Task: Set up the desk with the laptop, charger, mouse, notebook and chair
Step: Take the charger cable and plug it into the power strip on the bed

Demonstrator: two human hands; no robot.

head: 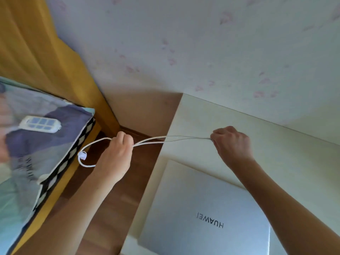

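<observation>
A closed silver laptop (202,214) lies on the cream desk (287,144) at the lower right. A white charger cable (165,139) is stretched in two strands between my hands. My left hand (119,150) grips the cable over the floor beside the desk, and a loop with a small white clip (82,155) hangs to its left. Above the desk's back part, my right hand (231,142) pinches the cable's other end. Mouse, notebook and chair are out of view.
A bed with a patterned blue and grey cover (36,144) stands at the left, with a white power strip (41,124) lying on it. A yellow curtain (36,52) hangs behind it. Brown wooden floor (110,208) runs between bed and desk. A papered wall backs the desk.
</observation>
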